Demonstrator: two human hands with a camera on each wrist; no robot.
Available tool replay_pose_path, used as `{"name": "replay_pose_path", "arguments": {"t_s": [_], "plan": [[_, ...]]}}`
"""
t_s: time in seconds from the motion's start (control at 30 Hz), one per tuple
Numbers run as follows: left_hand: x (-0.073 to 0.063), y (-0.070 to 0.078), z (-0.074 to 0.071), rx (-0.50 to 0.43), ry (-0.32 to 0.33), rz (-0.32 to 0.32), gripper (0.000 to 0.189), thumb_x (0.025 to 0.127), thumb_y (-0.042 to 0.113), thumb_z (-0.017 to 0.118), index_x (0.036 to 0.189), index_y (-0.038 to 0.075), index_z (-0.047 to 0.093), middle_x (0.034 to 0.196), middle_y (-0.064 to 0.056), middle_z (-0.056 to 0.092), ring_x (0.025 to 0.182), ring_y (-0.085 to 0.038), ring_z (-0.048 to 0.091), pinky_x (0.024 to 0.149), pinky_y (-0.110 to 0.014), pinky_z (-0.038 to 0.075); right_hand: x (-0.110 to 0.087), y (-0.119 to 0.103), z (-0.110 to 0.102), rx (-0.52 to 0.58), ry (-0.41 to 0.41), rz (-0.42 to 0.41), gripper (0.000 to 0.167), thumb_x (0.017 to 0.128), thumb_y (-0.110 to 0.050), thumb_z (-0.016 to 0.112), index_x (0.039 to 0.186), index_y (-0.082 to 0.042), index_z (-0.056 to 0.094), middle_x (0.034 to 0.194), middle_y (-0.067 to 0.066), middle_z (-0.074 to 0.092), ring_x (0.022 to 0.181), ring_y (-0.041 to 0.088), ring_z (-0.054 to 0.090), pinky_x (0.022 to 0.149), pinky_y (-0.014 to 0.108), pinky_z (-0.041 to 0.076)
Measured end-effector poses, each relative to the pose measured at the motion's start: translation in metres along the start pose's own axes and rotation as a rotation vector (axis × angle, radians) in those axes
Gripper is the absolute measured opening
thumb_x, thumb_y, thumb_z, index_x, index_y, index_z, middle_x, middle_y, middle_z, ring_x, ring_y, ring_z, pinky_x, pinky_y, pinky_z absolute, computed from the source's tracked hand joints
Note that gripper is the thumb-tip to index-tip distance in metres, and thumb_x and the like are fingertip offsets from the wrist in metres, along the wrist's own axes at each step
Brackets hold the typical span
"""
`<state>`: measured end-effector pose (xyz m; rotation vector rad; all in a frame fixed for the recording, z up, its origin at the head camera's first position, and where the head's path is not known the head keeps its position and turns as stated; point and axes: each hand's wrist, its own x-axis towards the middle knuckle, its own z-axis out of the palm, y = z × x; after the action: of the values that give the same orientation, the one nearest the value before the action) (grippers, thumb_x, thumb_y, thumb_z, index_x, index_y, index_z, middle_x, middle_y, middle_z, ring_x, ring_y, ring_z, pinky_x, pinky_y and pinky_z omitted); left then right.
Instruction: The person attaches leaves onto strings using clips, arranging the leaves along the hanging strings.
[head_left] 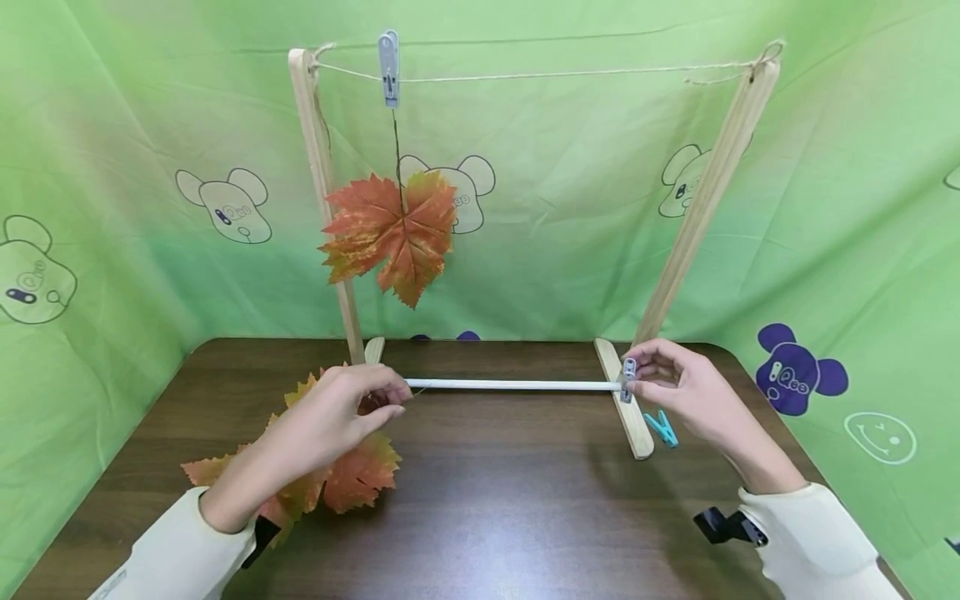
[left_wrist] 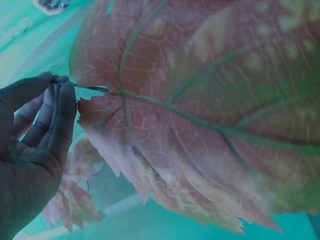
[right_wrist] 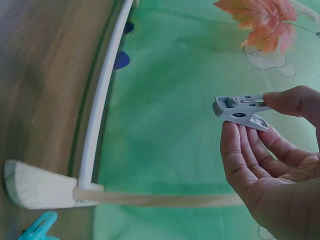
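My left hand (head_left: pixel 341 408) pinches the thin stem of an autumn leaf (left_wrist: pixel 200 110) between thumb and fingertips. The leaf's orange and yellow blade hangs below that forearm in the head view, partly hidden by it. A grey clothespin (right_wrist: pixel 242 110) is held between the thumb and fingers of my right hand (head_left: pixel 678 387), near the foot of the right post. Another orange leaf (head_left: pixel 397 233) hangs by its stem from a grey clothespin (head_left: pixel 389 68) clipped to the left part of a string (head_left: pixel 525 76).
Two wooden posts (head_left: pixel 701 200) hold the string up, joined low down by a white rod (head_left: pixel 517 385). A turquoise clothespin (head_left: pixel 662 428) lies on the brown table (head_left: pixel 487 500) beside the right wooden foot (head_left: pixel 626 408). Green printed cloth (head_left: pixel 562 208) surrounds the table.
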<state>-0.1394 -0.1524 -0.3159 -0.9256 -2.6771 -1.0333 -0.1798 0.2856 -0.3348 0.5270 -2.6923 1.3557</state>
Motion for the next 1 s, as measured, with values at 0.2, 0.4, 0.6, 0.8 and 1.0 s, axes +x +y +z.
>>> {"name": "replay_pose_path", "arguments": {"t_s": [0.2, 0.4, 0.6, 0.8, 1.0], "plan": [[0.015, 0.007, 0.003, -0.041, 0.071, -0.02, 0.012, 0.093, 0.001, 0.077, 0.098, 0.012, 0.076, 0.091, 0.002, 0.075, 0.084, -0.007, 0.067, 0.075, -0.025, 0.058, 0.008, -0.012, 0.002, 0.031, 0.008, -0.01, 0.029, 0.096, -0.004, 0.071, 0.123, 0.003, 0.063, 0.101, -0.006, 0.072, 0.095, -0.003, 0.068, 0.081, 0.015, 0.057], [0.03, 0.012, 0.006, -0.047, 0.107, -0.055, 0.009, 0.094, 0.005, 0.077, 0.098, 0.013, 0.076, 0.09, 0.004, 0.074, 0.085, -0.008, 0.067, 0.076, -0.031, 0.059, 0.017, -0.023, 0.004, 0.061, 0.018, -0.04, 0.032, 0.095, 0.0, 0.071, 0.124, 0.004, 0.06, 0.104, -0.001, 0.071, 0.096, 0.0, 0.067, 0.084, 0.014, 0.056], [0.048, 0.018, 0.006, -0.098, 0.147, -0.106, 0.01, 0.095, 0.007, 0.077, 0.103, 0.011, 0.076, 0.093, 0.0, 0.077, 0.086, -0.011, 0.069, 0.08, -0.033, 0.06, 0.025, -0.038, 0.002, 0.058, 0.034, -0.032, 0.031, 0.097, -0.007, 0.072, 0.126, -0.003, 0.061, 0.106, -0.006, 0.068, 0.098, 0.002, 0.066, 0.083, 0.015, 0.055], [0.066, 0.024, 0.004, -0.135, 0.207, -0.116, 0.009, 0.095, 0.008, 0.077, 0.103, 0.011, 0.075, 0.092, -0.001, 0.075, 0.086, -0.014, 0.068, 0.081, -0.034, 0.059, 0.036, -0.059, 0.002, 0.061, 0.059, -0.023, 0.032, 0.098, -0.013, 0.073, 0.127, -0.006, 0.064, 0.106, -0.011, 0.07, 0.099, 0.002, 0.067, 0.083, 0.016, 0.054], [0.085, 0.028, 0.005, -0.161, 0.261, -0.114, 0.008, 0.095, 0.008, 0.078, 0.103, 0.01, 0.075, 0.091, -0.003, 0.075, 0.084, -0.016, 0.068, 0.08, -0.034, 0.059, 0.047, -0.075, 0.005, 0.094, 0.079, -0.04, 0.032, 0.096, -0.012, 0.074, 0.126, -0.005, 0.066, 0.105, -0.011, 0.07, 0.099, 0.004, 0.068, 0.081, 0.017, 0.055]]}}
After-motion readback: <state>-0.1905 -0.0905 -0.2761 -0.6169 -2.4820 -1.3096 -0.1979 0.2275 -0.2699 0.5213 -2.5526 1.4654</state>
